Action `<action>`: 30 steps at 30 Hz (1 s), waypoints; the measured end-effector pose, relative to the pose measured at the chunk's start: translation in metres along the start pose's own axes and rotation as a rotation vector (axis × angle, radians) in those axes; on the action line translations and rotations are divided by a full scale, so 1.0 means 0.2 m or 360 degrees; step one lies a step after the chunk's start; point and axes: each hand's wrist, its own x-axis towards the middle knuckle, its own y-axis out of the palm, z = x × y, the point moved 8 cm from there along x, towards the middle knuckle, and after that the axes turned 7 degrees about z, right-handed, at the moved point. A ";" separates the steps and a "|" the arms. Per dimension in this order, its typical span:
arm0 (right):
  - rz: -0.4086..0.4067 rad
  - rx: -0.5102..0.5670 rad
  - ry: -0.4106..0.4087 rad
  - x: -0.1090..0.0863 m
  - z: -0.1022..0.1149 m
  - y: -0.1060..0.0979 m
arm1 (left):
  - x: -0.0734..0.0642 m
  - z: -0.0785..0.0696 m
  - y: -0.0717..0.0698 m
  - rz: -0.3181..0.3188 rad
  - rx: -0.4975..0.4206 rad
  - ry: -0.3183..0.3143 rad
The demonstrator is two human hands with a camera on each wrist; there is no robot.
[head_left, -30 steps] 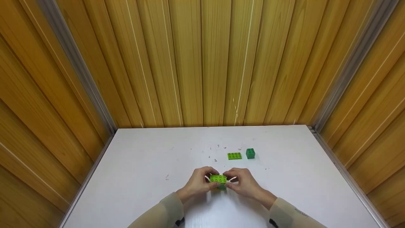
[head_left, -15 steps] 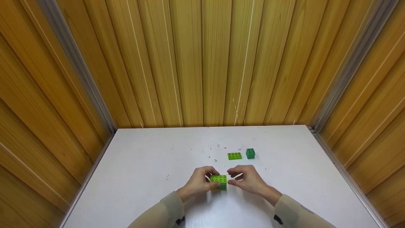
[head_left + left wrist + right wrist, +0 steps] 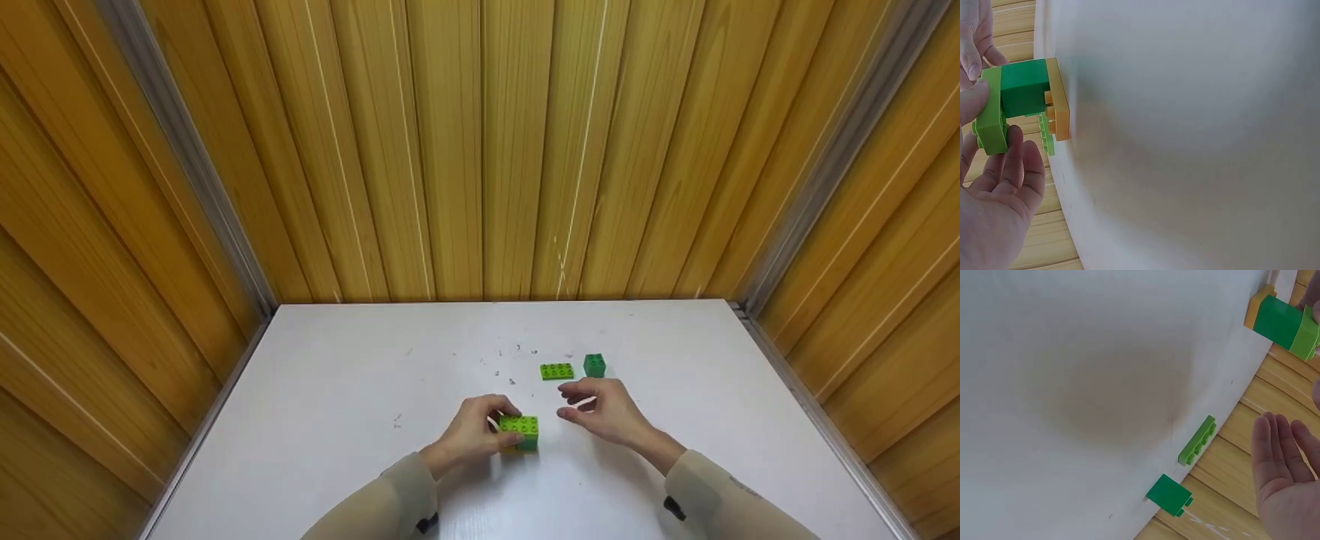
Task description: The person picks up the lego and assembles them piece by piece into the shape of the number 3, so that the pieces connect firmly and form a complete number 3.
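A small stack of toy building bricks stands on the white table in front of me. Its base is an orange plate (image 3: 1060, 101), a dark green brick (image 3: 1023, 87) sits on one end of that, and a lime green plate (image 3: 527, 424) lies across the top, overhanging a gap. My left hand (image 3: 471, 429) pinches the lime plate between thumb and fingers. Apart from the stack, to its right, my right hand (image 3: 609, 411) hovers with relaxed fingers and nothing in them. Just beyond it are a loose lime plate (image 3: 556, 371) and a loose dark green brick (image 3: 595, 365).
The white table (image 3: 337, 375) has scattered dark scuff marks. Wood-patterned panels (image 3: 480, 150) with grey metal corner posts (image 3: 202, 180) enclose it at the back and both sides.
My right hand has let go of the stack and moved right and away from me, nearer the loose brick. My left hand keeps its hold in the same place.
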 end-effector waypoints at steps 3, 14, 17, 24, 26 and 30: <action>-0.0045 -0.0004 0.0043 0.01 -0.02 -0.05 | 0.00 0.00 0.00 -0.0002 0.0005 -0.0017; -0.0185 -0.0048 0.0150 -0.01 -0.12 -0.17 | 0.00 0.00 0.00 -0.0006 0.0016 -0.0002; -0.0225 -0.0060 0.0196 -0.01 -0.14 -0.18 | 0.00 0.00 0.00 -0.0006 0.0022 0.0012; -0.0284 -0.0094 0.0203 0.01 -0.17 -0.22 | -0.01 -0.01 0.01 -0.0015 0.0053 0.0044; -0.0289 -0.0102 0.0208 0.01 -0.18 -0.24 | -0.01 -0.01 0.01 -0.0019 0.0066 0.0044; -0.0298 -0.0125 0.0243 0.02 -0.21 -0.26 | -0.01 -0.01 0.01 -0.0023 0.0068 0.0003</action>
